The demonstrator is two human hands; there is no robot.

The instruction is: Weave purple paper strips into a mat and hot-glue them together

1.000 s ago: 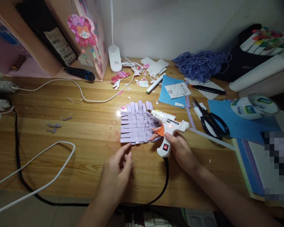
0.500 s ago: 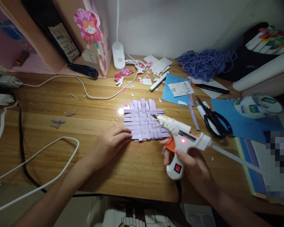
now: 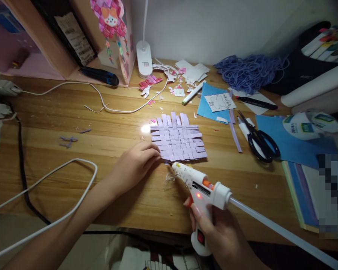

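Observation:
A woven mat of purple paper strips (image 3: 178, 138) lies on the wooden table (image 3: 124, 210). My left hand (image 3: 141, 159) has its fingers pressed together on the mat's lower left corner, pinching its edge. My right hand (image 3: 214, 228) is wrapped round the handle of a white hot glue gun (image 3: 198, 187), whose red light is lit and whose glue stick trails to the lower right. The gun's dark nozzle is at the mat's lower left edge, beside my left fingertips; whether it touches the paper is hard to tell. Thin clear glue threads hang near the nozzle.
Black scissors (image 3: 261, 146), a tape roll (image 3: 311, 125) and blue paper (image 3: 214, 103) are at the right. Purple cord (image 3: 250, 71) and paper scraps (image 3: 191, 71) lie at the back. White cables (image 3: 92, 165) cross the left side, near my left forearm.
The glue gun in my right hand has moved down and left, from above the mat to its lower left edge. My left hand still holds the corner. The view has shifted slightly.

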